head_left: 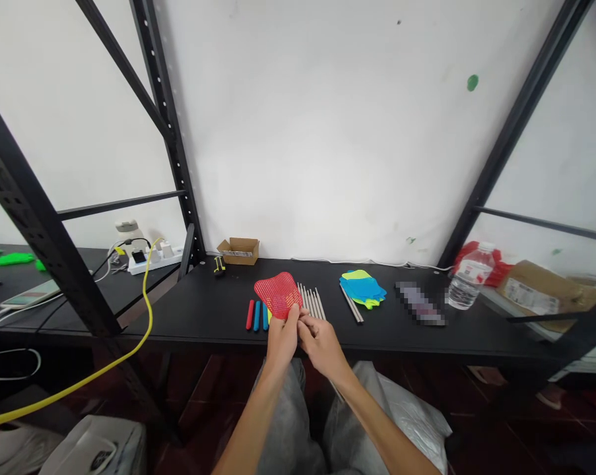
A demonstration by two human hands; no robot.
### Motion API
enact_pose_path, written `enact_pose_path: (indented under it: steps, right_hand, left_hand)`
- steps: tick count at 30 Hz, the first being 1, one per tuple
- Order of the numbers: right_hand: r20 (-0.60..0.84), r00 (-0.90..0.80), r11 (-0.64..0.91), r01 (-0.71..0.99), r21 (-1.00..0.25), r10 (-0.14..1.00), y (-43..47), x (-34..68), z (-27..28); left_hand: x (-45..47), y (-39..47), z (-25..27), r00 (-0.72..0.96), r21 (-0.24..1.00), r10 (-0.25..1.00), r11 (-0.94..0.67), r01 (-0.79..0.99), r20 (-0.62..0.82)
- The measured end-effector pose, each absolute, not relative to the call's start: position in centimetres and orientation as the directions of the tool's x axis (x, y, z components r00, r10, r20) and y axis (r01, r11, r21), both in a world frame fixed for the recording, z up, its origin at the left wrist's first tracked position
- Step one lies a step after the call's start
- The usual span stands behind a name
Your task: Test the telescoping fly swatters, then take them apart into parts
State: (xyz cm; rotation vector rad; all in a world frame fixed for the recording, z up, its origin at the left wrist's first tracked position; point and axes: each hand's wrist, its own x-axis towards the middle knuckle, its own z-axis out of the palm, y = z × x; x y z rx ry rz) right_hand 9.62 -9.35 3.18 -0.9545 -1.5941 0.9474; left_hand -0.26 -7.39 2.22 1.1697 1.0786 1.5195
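A red mesh fly swatter head [278, 294] is pinched in my left hand [282, 338], tilted up over the black table. My right hand [323, 344] is closed close beside it, at the swatter head's lower edge. A thin pale stick [337, 392] shows below my right wrist and seems to run up into that hand; its upper end is hidden by the fingers. Behind my hands lie several pale sticks [313, 301] side by side. Left of them are a red handle [250, 315] and blue handles [257, 316], with a yellow piece partly hidden by my left hand.
Blue and yellow-green swatter heads [363, 289] are stacked to the right, with loose sticks [352, 305] beside them. Farther right stand a blurred-out object [419, 303] and a water bottle [470, 276]. A small cardboard box [241, 251] and a black-yellow clip [219, 266] sit at the back left.
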Motion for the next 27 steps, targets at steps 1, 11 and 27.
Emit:
enact_pose_path:
  steps: [1, 11, 27]
  right_hand:
    - [0.399, -0.157, 0.423, 0.169, -0.89, 0.903, -9.5, 9.7, 3.4]
    - [0.165, 0.032, 0.155, 0.207, -0.966, 0.986, -4.3, 16.9, 0.7]
    - [0.489, 0.23, -0.039, 0.928, -0.37, 0.842, -1.7, 18.8, 0.7]
  left_hand:
    - [-0.3, -7.1, 2.6, -0.149, 0.965, 0.972, -0.206, -0.161, 0.183]
    - [-7.0, -6.0, 6.6, -0.287, 0.936, 0.928, -0.298, -0.185, 0.238]
    - [-4.6, -10.6, 3.3, 0.053, 0.99, 0.991, -0.122, -0.077, 0.127]
